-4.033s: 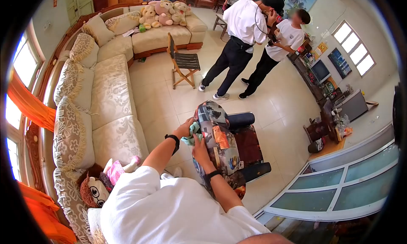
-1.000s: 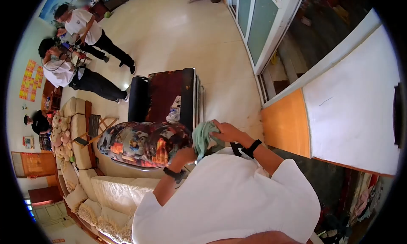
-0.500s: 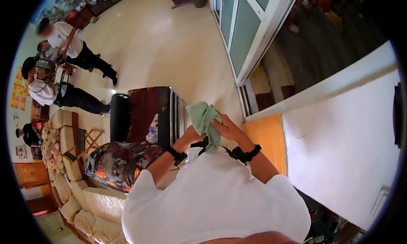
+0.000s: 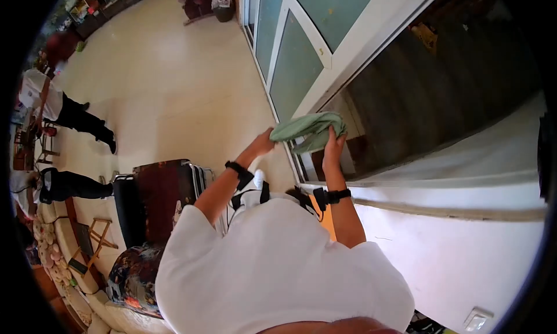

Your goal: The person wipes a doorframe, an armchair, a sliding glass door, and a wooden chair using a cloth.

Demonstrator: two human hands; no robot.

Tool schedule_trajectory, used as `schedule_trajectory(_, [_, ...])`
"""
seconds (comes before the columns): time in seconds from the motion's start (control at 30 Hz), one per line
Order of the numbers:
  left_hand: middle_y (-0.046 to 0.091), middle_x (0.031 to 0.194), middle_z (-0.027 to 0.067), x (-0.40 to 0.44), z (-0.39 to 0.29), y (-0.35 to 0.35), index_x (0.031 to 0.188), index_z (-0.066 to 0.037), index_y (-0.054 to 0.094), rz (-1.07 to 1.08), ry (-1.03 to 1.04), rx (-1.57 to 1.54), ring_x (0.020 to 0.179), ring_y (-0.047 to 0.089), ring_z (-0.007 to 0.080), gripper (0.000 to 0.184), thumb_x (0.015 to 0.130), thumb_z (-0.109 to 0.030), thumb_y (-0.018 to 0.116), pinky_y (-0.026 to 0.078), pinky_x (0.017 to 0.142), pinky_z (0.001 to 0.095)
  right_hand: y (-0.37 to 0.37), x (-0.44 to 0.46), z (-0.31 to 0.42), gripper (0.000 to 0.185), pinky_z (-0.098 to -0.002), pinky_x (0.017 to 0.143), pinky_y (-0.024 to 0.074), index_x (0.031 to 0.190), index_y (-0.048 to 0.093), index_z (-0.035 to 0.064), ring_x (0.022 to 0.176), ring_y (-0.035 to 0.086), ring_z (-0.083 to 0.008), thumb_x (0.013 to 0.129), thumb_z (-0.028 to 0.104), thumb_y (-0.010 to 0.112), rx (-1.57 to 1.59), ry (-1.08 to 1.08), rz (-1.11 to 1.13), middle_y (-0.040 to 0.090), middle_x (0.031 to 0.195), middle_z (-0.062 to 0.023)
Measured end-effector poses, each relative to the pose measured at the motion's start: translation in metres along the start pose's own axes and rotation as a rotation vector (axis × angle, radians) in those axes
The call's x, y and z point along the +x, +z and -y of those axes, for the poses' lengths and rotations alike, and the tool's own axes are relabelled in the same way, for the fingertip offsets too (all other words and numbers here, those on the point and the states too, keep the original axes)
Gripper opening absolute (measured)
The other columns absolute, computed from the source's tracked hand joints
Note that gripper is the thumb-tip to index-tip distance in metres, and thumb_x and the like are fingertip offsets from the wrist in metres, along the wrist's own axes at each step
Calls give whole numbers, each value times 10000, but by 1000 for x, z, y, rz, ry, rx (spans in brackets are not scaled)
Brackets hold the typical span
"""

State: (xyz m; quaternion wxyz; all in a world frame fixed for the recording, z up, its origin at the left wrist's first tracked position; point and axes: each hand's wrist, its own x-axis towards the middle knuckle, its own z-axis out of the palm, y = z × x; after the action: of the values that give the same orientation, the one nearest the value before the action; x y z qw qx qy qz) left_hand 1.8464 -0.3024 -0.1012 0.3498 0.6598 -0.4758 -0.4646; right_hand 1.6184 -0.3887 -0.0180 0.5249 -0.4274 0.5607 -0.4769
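Observation:
A green cloth (image 4: 306,127) is stretched between my two hands, folded loosely with a part hanging below. My left hand (image 4: 263,142) grips its left end. At the right end, my right hand (image 4: 335,145) is closed on the cloth with the thumb pressed over it. Both wrists wear black bands with small devices. Just beyond the cloth stands the white-framed glass door (image 4: 290,67), with a dark opening to its right. Whether the cloth touches the frame I cannot tell.
A dark red table or cabinet (image 4: 165,192) stands to my left, with a patterned cushioned seat (image 4: 136,279) and a folding stool (image 4: 93,244) near it. Two people are at the far left. A white wall (image 4: 418,241) with a switch is on my right.
Both hands have moved forward and apart, stretching the bunched cloth out sideways. My view has turned right toward the door, so the people and furniture sit further left.

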Motion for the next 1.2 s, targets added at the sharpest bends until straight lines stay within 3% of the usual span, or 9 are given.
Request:
schedule_trajectory(0.07, [649,978,201,22,-43,-2,1220,-48,489,-146,219,54,978,656,324,446,828,-136,682,497,857,415,-6,24,13,762,-410,1079,326,1517,208,74,1346,355,-292,924,288,636,81,-94,17,307,1516,-118])
schedule_trajectory(0.2, [582,1194,187,66,-140,-17,1296,-57,448,-43,356,-93,1108,581,311,561,824,-196,718,462,934,379,6,56,77,826,-446,1024,376,1501,190,184,1310,370,-261,852,173,701,300,-120,-117,320,1489,-60])
schedule_trajectory(0.27, [517,1286,179,78,-193,-26,1358,-70,391,-79,595,-100,1183,536,266,610,849,-143,717,476,943,381,17,70,115,834,-422,1027,372,1498,181,148,1297,383,-251,848,136,704,317,-294,-112,322,1482,-85])
schedule_trajectory(0.33, [507,1291,157,72,-251,-38,1357,-58,388,-92,720,-185,1156,544,244,633,835,-140,737,478,933,362,30,85,149,792,-398,1083,334,1474,222,18,1313,395,-305,879,204,711,14,-598,-204,348,1468,-210])
schedule_trajectory(0.43, [534,1243,145,69,-302,-52,1347,-42,404,-84,885,-209,1109,562,226,580,863,-148,706,482,913,354,55,78,206,653,-433,1009,396,1393,374,18,1238,471,-344,881,231,718,-66,-921,-119,441,1364,-237])
schedule_trajectory(0.67, [578,1149,143,124,-279,-44,1322,-28,445,-163,602,-126,1009,604,217,454,924,-159,621,498,841,341,56,105,175,450,-505,911,418,1203,572,32,1067,528,-440,806,155,745,-578,-1116,-194,519,1145,-260])
schedule_trajectory(0.77, [578,1157,157,129,-256,-33,1378,-42,393,-157,488,-209,1022,603,241,523,919,-133,626,499,845,350,47,106,134,433,-513,908,420,1183,578,24,1069,533,-425,789,116,733,-665,-974,-142,525,1148,-248])
schedule_trajectory(1.03, [394,1436,228,111,-329,-55,1552,-95,111,-282,985,-40,1282,457,319,836,898,-66,631,397,1051,376,55,94,222,362,-499,941,397,1141,592,38,1074,517,-385,799,67,707,-443,-1155,-145,565,1104,-204])
schedule_trajectory(1.2, [344,1468,257,128,-322,-54,1550,-62,92,-181,918,-18,1356,358,359,835,905,-90,623,299,1121,413,62,105,208,325,-495,938,393,1100,592,29,1068,501,-374,796,53,703,-436,-1111,-196,569,1106,-187])
